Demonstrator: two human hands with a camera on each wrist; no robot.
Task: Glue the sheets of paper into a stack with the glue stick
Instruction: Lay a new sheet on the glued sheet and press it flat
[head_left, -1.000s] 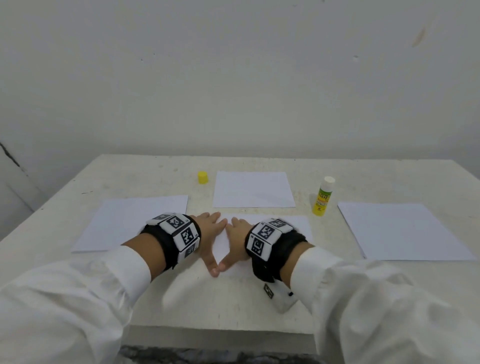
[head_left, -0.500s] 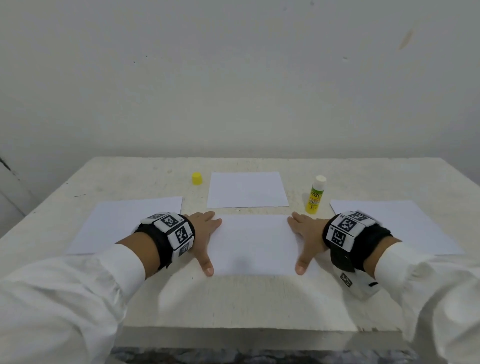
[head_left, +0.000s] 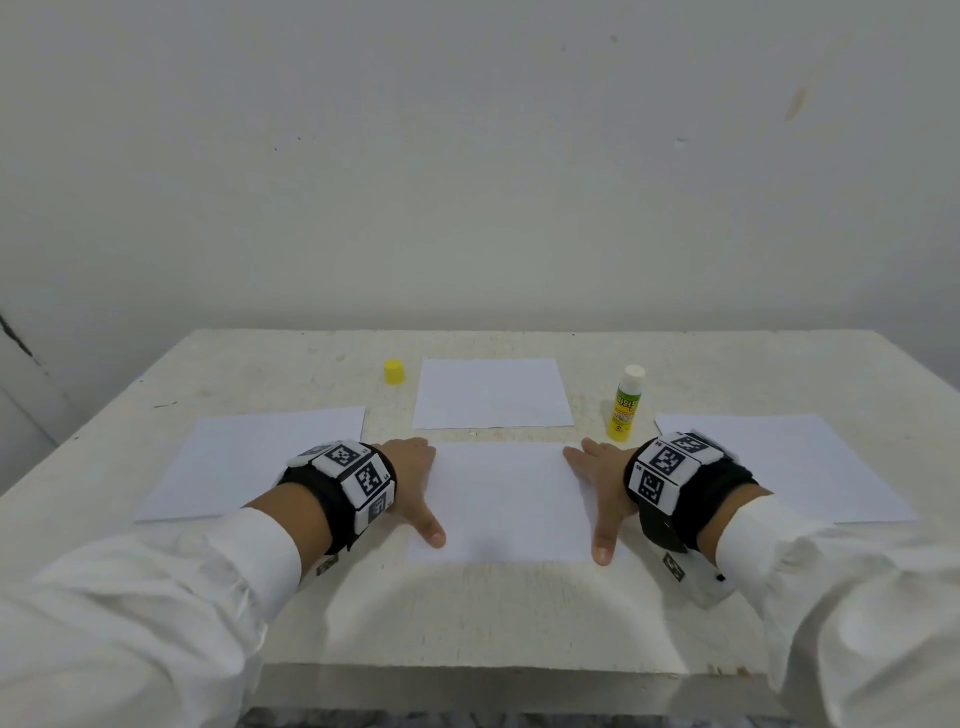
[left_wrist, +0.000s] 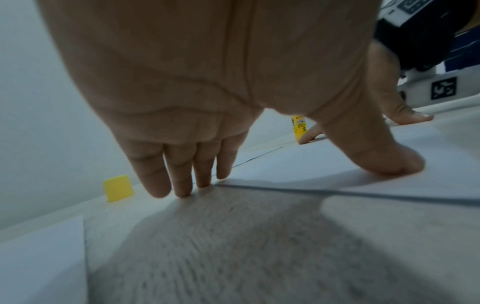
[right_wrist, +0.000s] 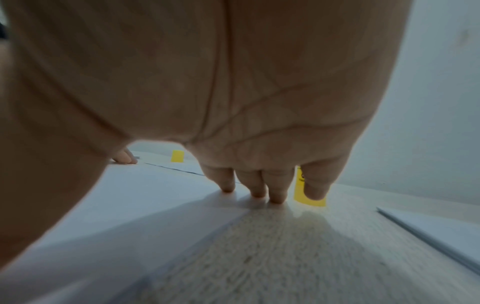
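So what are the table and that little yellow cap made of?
Table: looks like pale painted wood or board, matte, scuffed and speckled; hard to be sure. Yellow cap: likely plastic, judging by its smooth, evenly coloured moulded shape.

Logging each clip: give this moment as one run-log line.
hands: left hand, right hand flat on centre sheet | glue stick uncapped, upright | cap apart

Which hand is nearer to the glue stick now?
Right. The right hand lies flat just in front of the glue stick; the left hand is across the centre sheet.
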